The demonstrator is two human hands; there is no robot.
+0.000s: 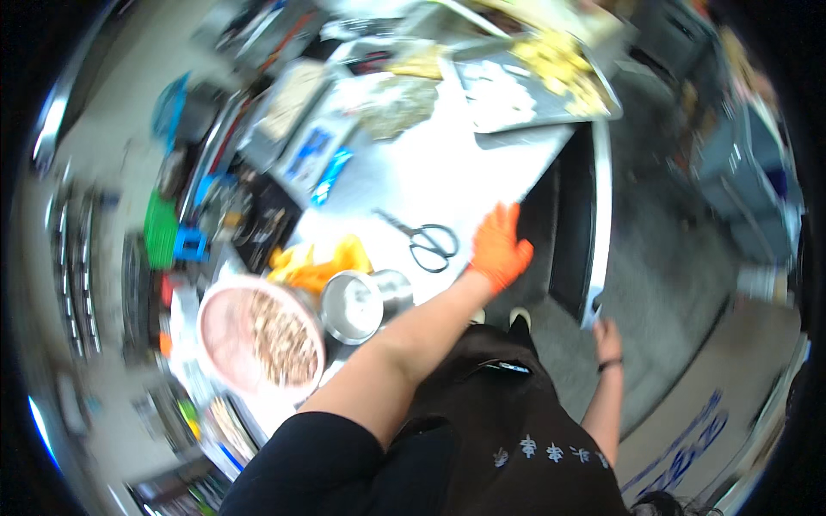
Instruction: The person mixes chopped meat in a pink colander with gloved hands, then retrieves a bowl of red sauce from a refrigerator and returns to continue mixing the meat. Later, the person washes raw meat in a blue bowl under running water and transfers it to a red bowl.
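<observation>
My left hand (500, 248), in an orange glove, lies at the edge of the steel worktable (387, 187) with fingers spread and nothing held. Just left of it are black-handled scissors (431, 246). My bare right hand (606, 342), with a dark band at the wrist, grips the near end of an open door (600, 213) with a metal edge and dark inner side, below the table. Orange-yellow gloves (322, 263) lie beside a steel cup (352, 306). Left of that, a pink basin (261, 338) holds small pale brown pieces.
A metal tray (542, 126) with white and yellow food pieces is at the table's far end. A blue packet (332, 175), a clear bag of greenish food (397, 106) and a steel container (290, 109) stand nearby. A large cardboard box (723, 387) lies at the right.
</observation>
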